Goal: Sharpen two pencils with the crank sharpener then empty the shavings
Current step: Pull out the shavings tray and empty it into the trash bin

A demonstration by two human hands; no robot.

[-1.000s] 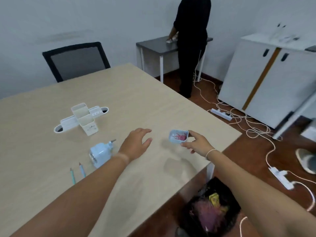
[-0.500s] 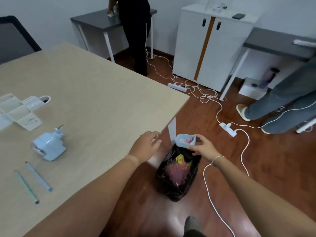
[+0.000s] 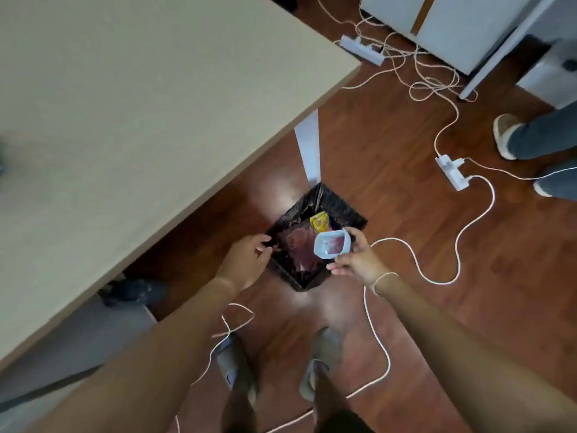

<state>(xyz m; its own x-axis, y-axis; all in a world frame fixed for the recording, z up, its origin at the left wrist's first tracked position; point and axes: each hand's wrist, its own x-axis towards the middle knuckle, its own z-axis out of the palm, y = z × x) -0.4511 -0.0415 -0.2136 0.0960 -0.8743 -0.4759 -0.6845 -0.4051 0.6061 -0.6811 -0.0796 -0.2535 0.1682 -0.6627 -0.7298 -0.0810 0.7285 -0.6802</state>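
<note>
— One shavings tray (image 3: 331,247), pale blue with reddish shavings inside, sits above the black-lined bin (image 3: 312,245) on the floor.

— Around it?

— Table (image 3: 125,120) edge to the left, white cables (image 3: 437,270) trailing right, a yellow wrapper (image 3: 319,222) in the bin.

— Hands?

— Right hand (image 3: 356,259) pinches the tray's rim. Left hand (image 3: 246,260), fingers loosely curled, touches the bin liner's edge.

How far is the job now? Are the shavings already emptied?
Not yet. The right hand holds the shavings tray over the black-lined bin, and reddish shavings still lie inside it. The left hand rests at the bin's edge. Left: tip the tray out. The sharpener and pencils are out of view, so the sharpening cannot be checked.
</note>
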